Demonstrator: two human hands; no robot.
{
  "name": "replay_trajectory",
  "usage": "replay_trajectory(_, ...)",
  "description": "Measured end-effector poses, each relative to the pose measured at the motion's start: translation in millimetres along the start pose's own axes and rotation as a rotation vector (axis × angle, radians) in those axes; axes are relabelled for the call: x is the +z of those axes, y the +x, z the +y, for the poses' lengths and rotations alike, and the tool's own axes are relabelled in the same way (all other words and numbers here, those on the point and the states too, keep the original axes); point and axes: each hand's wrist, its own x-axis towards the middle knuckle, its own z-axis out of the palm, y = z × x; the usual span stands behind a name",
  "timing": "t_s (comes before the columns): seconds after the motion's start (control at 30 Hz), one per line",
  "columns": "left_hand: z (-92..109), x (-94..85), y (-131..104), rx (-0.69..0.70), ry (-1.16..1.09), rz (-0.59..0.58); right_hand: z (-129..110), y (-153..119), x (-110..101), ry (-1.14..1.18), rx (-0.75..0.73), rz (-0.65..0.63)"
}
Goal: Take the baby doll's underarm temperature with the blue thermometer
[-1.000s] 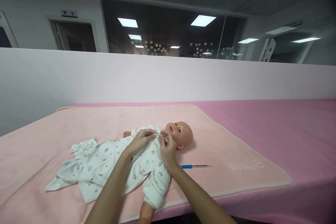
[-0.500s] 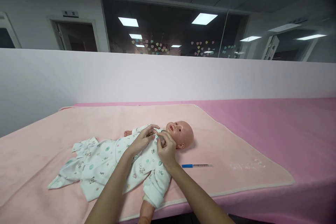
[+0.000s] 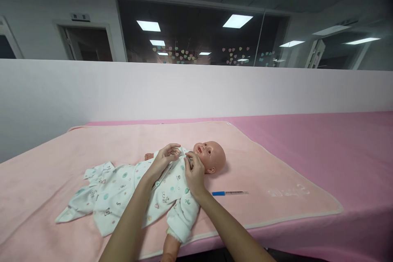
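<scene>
A baby doll lies on its back, its bald head to the right. It wears a white romper with small green and animal prints, the empty legs spread out to the left. My left hand rests over the doll's chest, with its fingers loosely apart. At the neckline, my right hand pinches the romper's collar edge between thumb and fingers. A button shows lower down the romper's front opening, near my left wrist. My hands hide part of the doll's neck and chest.
A thermometer with a blue end lies right of my right forearm. Beneath the doll is a peach blanket over a pink table cover. A low white partition stands behind, with windows beyond it.
My left hand has drawn slightly left from the collar, and its fingers have loosened. My right hand stays at the neckline. The doll and thermometer lie as before.
</scene>
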Motion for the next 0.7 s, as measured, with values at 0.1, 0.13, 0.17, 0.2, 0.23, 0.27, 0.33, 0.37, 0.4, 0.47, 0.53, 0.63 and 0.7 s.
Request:
replay_trajectory(0.1, 7, -8.8, -6, -0.087, 0.111, -0.121, 0, 0, 1, 0.003, -0.025, 0.027)
replay_trajectory(0.13, 9, -13.7, -9, -0.114, 0.144, -0.158, 1, 0, 2, -0.001, -0.037, 0.035)
replay_trajectory(0.17, 11, -19.2, -12, -0.133, 0.167, -0.184, 1, 0, 2, -0.006, -0.046, 0.039)
replay_trajectory(0.2, 12, -25.1, -16, -0.142, 0.179, -0.193, 1, 0, 3, -0.010, -0.052, 0.040)
replay_trajectory(0.23, 12, -30.9, -19, -0.143, 0.185, -0.183, 2, 0, 3, -0.013, -0.055, 0.036)
replay_trajectory(0.27, 12, -36.2, -22, -0.140, 0.191, -0.156, 2, 1, 3, -0.017, -0.058, 0.033)
replay_trajectory(0.33, 10, -44.0, -29, -0.132, 0.219, -0.057, 3, 1, 3, -0.039, -0.069, 0.034)
replay_trajectory(0.37, 9, -46.1, -32, -0.126, 0.243, 0.001, 2, 1, 2, -0.058, -0.077, 0.043)
replay_trajectory(0.4, 7, -47.0, -34, -0.122, 0.277, 0.052, 1, 1, 1, -0.084, -0.093, 0.053)
replay_trajectory(0.47, 3, -45.9, -37, -0.109, 0.358, 0.119, -2, 0, 1, -0.166, -0.184, 0.020)
replay_trajectory(0.53, -1, -42.9, -38, -0.087, 0.420, 0.123, -8, -3, 1, -0.273, -0.351, -0.117)
replay_trajectory(0.63, -5, -39.5, -37, -0.054, 0.438, 0.081, -18, -6, 5, -0.415, -0.502, -0.311)
replay_trajectory(0.7, -6, -39.3, -37, -0.039, 0.435, 0.062, -22, -7, 7, -0.453, -0.480, -0.327)
